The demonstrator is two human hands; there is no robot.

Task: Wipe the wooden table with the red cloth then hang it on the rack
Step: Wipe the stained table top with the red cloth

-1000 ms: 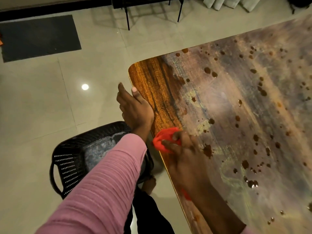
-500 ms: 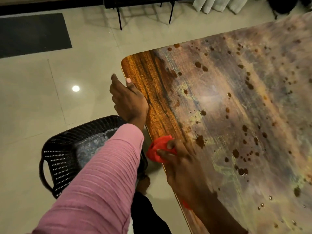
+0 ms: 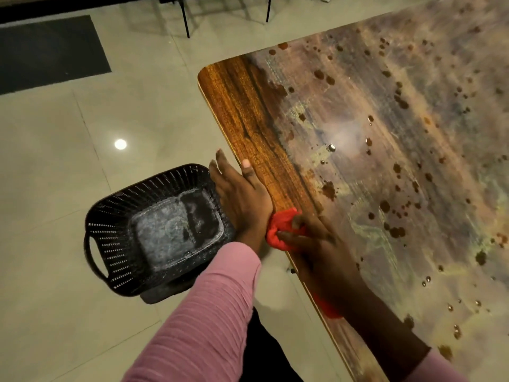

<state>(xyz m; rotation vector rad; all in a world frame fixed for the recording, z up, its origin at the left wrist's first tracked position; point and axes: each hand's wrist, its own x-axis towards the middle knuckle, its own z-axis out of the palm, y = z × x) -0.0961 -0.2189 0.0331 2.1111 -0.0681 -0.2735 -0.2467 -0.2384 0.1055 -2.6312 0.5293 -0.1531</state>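
- The desk (image 3: 248, 114) is wood with a brown grain. The strip along its left edge is glossy; the rest lies under a dull, smeared film with dark wet drops.
- The red cloth (image 3: 278, 232) is soft, matt fabric, crumpled.
- The basket (image 3: 110, 232) is black perforated plastic, its bottom whitish and dusty.
- The floor (image 3: 68, 175) is of smooth, glossy tiles.
- The sleeve (image 3: 209, 312) is pink ribbed knit.

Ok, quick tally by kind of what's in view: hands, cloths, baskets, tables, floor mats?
hands: 2 (left hand, right hand)
red cloth: 1
black basket: 1
wooden table: 1
dark floor mat: 1
Total: 6
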